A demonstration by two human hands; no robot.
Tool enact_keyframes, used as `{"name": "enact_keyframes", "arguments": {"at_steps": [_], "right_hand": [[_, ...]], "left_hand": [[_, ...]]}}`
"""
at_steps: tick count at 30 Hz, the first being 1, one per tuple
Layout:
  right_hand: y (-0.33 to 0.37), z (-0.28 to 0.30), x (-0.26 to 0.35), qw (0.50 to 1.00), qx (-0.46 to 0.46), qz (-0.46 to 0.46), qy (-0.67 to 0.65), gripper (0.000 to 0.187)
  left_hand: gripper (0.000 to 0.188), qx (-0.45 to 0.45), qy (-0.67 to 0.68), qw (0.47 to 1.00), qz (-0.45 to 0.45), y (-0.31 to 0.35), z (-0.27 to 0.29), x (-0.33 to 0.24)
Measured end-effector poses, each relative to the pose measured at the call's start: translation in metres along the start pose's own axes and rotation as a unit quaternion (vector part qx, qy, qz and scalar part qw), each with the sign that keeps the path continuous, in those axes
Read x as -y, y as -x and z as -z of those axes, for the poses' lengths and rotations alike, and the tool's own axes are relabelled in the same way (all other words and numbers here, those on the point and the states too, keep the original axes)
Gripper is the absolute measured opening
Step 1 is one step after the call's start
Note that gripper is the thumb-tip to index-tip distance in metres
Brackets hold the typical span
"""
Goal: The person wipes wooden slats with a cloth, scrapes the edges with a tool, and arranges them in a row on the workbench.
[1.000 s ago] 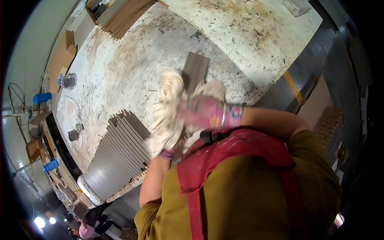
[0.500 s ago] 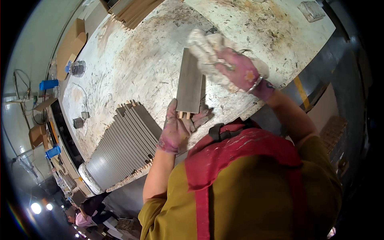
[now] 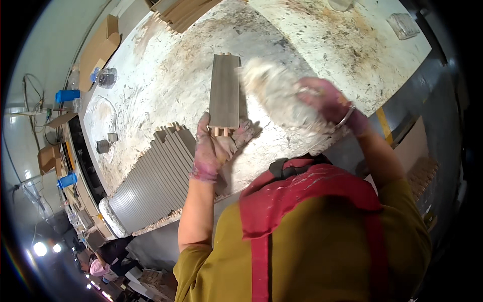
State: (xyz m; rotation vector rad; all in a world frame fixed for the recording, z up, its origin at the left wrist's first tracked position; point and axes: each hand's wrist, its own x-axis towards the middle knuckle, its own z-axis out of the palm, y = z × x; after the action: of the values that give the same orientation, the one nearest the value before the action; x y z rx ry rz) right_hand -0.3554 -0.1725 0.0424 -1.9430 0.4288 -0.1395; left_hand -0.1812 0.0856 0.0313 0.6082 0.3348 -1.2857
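My gloved left hand (image 3: 217, 150) grips the near end of a grey-brown wooden board (image 3: 224, 91), thumb on one side and fingers on the other. Short dowels stick out of both ends of the board. To its right, my gloved right hand (image 3: 328, 100) clutches a bulky off-white rag (image 3: 282, 95), which is smeared by motion. The rag's left edge lies close to the board's right side; whether they touch I cannot tell. Left of my left hand, a row of similar boards (image 3: 151, 178) stands packed on edge, with dowels along their ends.
A stained white table (image 3: 171, 85) spreads under the work. More brown boards (image 3: 186, 12) lie at its far edge. Clear plastic bottles (image 3: 106, 78) and a small dark jar (image 3: 102, 146) stand at the left. A wrapped packet (image 3: 403, 26) rests at the far right. Another person (image 3: 99, 267) is at lower left.
The rag and my right hand have moved right and nearer, off the board's far end. My left hand has shifted slightly left with the board.
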Motion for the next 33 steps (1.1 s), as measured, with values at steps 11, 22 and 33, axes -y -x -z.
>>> {"name": "enact_keyframes", "arguments": {"at_steps": [11, 22, 33], "right_hand": [[0.002, -0.021, -0.043, 0.991, -0.085, -0.012, 0.105, 0.037], [-0.002, -0.047, -0.047, 0.976, -0.113, 0.017, 0.185, 0.034], [0.002, -0.048, -0.040, 0.967, -0.141, 0.051, 0.206, 0.025]], "left_hand": [[0.078, -0.214, -0.854, 0.379, -0.286, 0.026, -0.013, 0.024], [0.063, -0.132, -0.886, 0.335, -0.291, -0.032, -0.018, 0.027], [0.077, -0.259, -0.898, 0.328, -0.139, 0.019, -0.026, 0.009]]}}
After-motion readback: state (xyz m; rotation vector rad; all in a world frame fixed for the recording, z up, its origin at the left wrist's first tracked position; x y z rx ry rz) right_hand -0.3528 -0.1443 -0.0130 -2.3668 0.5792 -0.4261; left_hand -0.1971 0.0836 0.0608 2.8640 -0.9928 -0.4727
